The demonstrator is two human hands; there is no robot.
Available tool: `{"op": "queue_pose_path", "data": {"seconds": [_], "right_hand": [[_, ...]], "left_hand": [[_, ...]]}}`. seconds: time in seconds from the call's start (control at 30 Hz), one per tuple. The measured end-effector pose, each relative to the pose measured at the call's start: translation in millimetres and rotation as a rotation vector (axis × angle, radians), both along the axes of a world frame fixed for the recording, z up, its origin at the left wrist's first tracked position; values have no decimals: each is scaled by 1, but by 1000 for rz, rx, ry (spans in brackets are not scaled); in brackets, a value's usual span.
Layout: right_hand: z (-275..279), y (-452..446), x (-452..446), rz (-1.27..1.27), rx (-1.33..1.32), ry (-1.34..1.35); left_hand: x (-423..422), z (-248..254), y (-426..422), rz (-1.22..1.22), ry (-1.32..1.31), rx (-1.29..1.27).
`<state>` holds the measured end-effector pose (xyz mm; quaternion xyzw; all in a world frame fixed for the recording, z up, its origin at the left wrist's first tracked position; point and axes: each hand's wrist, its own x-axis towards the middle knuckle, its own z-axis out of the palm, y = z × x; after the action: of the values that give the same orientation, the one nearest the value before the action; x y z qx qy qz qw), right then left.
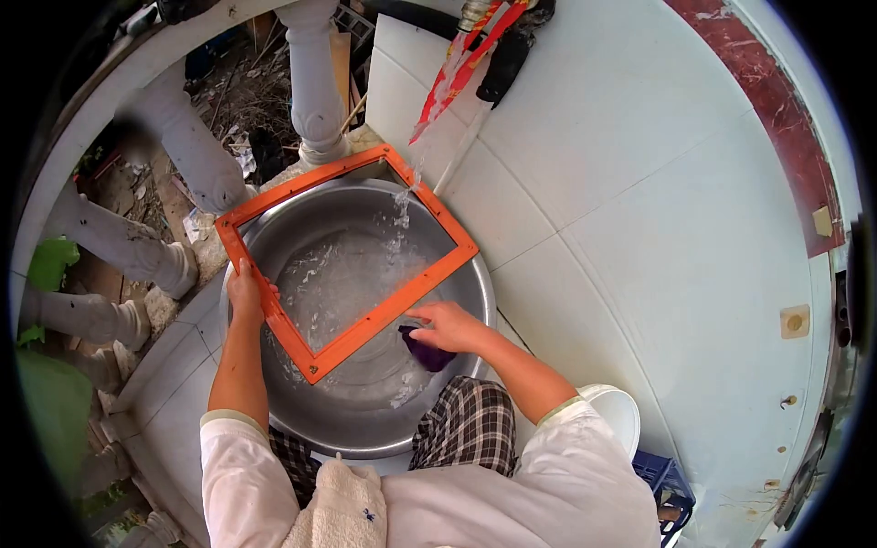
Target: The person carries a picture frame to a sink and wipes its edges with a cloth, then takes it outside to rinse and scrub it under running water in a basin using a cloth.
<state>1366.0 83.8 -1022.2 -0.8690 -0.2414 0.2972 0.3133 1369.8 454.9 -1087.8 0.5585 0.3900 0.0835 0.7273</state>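
An orange rectangular frame (pixel 366 326) is held tilted over a wide metal basin (pixel 485 290). My left hand (pixel 247 290) grips the frame's left side, fingers wrapped round the bar. Just below the frame's lower right bar, my right hand (pixel 446 329) is closed on a dark purple cloth (pixel 427 352), which hangs over the basin. Whether the cloth touches the frame I cannot tell. Water (pixel 402 208) falls from above through the frame's opening into the basin, where it splashes.
A red and yellow strip (pixel 457 66) hangs at the spout above. White balusters (pixel 312 82) line the left, with rubble beyond. The tiled wall (pixel 585 201) rises on the right. A white bucket (pixel 618 411) and a blue crate (pixel 665 477) stand at lower right.
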Motion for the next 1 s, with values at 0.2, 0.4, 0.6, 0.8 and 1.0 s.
{"op": "queue_pose_path", "data": {"seconds": [0.2,0.4,0.6,0.8,1.0], "right_hand": [[180,-6,107,-632,582,-959],[296,14,190,-292,639,-1177],[312,50,204,-250,694,-1119],[321,86,208,-413,320,-1499],[256,68,124,-274,518,-933]], "left_hand": [[0,-18,10,-23,-25,-50],[-2,-15,6,-2,-16,-65],[-5,-16,6,-15,-45,-77],[-4,-14,7,-43,-38,-56],[-5,-3,5,-57,-34,-163]]}}
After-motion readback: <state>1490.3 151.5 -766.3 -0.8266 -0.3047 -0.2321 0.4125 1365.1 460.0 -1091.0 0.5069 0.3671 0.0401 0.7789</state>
